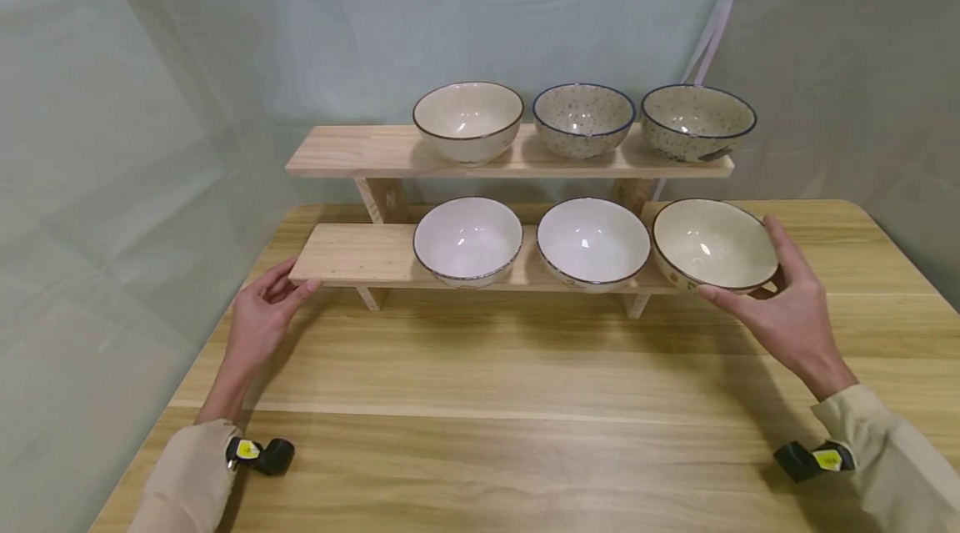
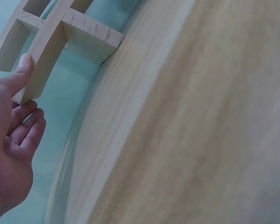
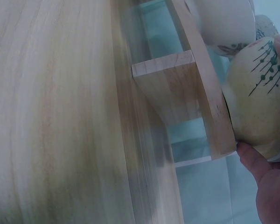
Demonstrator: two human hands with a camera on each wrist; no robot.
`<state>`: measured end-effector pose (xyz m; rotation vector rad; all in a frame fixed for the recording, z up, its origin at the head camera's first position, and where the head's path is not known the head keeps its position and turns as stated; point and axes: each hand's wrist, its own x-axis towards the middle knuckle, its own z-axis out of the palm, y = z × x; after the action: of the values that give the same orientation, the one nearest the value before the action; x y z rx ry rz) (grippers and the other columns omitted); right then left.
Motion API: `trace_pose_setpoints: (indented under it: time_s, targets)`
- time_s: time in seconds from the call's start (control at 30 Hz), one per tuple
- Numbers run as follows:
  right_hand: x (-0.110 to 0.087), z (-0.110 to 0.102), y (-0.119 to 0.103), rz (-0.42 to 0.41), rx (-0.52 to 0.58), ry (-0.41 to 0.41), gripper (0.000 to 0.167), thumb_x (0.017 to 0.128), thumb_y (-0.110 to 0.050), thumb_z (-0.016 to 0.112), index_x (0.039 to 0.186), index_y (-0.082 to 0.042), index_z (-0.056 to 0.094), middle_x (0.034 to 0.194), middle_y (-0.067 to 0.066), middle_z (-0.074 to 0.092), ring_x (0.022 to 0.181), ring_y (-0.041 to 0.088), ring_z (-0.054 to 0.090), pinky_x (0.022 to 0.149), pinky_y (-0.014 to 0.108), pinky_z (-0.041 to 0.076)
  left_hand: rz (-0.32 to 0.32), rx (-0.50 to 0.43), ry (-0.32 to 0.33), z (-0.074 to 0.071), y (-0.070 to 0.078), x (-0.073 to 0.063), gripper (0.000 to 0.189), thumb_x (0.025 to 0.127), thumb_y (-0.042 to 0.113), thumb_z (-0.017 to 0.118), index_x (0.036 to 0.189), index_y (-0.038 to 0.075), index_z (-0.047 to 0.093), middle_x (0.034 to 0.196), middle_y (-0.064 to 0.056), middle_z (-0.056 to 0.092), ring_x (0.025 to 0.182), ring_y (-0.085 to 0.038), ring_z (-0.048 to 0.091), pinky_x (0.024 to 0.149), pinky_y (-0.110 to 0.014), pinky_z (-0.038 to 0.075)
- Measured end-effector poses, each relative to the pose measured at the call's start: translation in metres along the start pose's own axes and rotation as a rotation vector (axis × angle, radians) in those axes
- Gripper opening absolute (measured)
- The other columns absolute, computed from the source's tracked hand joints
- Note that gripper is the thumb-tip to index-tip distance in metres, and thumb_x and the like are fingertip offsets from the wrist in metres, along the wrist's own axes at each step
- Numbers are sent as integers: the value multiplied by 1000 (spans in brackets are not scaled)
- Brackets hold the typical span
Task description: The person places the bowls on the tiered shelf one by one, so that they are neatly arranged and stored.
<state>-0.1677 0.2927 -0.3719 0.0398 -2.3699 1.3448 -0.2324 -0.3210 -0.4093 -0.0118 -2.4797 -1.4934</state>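
My left hand grips the left end of the lower board of a two-tier wooden shelf, its thumb on top and the other fingers beneath. My right hand holds a cream bowl with a dark rim at the right end of that board. The thumb lies at the bowl's front and the index finger along its right side. In the right wrist view, a green sprig pattern shows on the cream bowl, and a fingertip is right at the board's end.
Two white bowls, one in the middle and one further left, share the lower board. Above stand a cream bowl and two speckled blue-rimmed bowls. The shelf stands on a wooden table, with pale cloth behind.
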Motion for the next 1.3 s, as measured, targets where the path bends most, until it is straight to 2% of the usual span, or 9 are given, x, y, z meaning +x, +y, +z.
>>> trace_pose_setpoints:
  time_s: [0.2, 0.4, 1.0, 1.3]
  targets:
    - [0, 0, 0, 4, -1, -14, 109, 82, 0, 85, 167, -11, 17, 161, 27, 28, 112, 5, 51, 84, 3, 43, 3, -15, -9, 0, -1, 0, 65, 101, 25, 71, 153, -4, 45, 142, -32, 55, 104, 10, 59, 85, -8, 49]
    - [0, -1, 0, 11, -3, -28, 110, 84, 0, 84, 167, -12, 13, 163, 26, 25, 113, 6, 50, 83, 2, 43, 11, -22, -19, -1, -2, 0, 65, 102, 24, 70, 154, -4, 44, 142, -32, 55, 104, 9, 60, 85, -9, 50]
    - [1, 2, 0, -17, 27, -37, 109, 85, 2, 82, 167, -15, 13, 163, 21, 26, 129, 25, 48, 92, 6, 42, 2, -11, -12, -1, -2, 0, 65, 101, 24, 71, 154, -3, 45, 141, -27, 58, 103, 9, 60, 85, -9, 50]
    - [-1, 2, 1, -18, 79, -41, 109, 85, 7, 80, 167, -12, 11, 165, 22, 22, 133, 19, 43, 100, 9, 39, 4, -24, -19, -1, -2, 0, 66, 101, 24, 71, 154, -4, 44, 142, -32, 54, 104, 10, 59, 85, -9, 49]
